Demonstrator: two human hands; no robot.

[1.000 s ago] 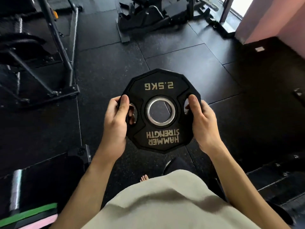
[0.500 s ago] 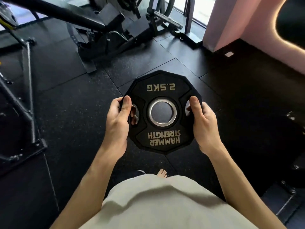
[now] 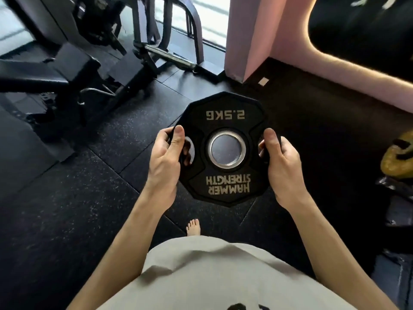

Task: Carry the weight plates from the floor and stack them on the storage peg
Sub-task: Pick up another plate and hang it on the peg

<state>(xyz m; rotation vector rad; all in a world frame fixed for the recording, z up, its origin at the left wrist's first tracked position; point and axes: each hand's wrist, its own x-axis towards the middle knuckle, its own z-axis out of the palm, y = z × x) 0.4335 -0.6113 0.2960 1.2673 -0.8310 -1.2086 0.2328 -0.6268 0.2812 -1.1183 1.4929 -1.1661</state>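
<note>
- While we carry it across the rubber floor, the weight plate rides in front of our chest, off the ground, its printed face turned up toward us and its far edge tipped slightly away.
- Our left hand takes the plate's left edge: the thumb lies on top beside the left handle slot, and the fingers curl underneath and show through that slot.
- Our right hand mirrors it on the right edge, thumb on top, fingers wrapped below. Both grips are closed around the plate, neither one spread.
- The plate sits squarely between the two hands, so neither is nearer; the load looks evenly shared.
- The steel-ringed centre hole points roughly up at us, which means its axis runs near vertical.
- No storage peg shows in this view, so we cannot tell which way it lies from the plate.
- We judge the coming move turns on that hole: its axis must be swung to line up with the peg before the plate can slide on, probably by tilting the plate upright.
- Gym equipment frames stand ahead on the left, and a pink wall rises ahead on the right.
</note>
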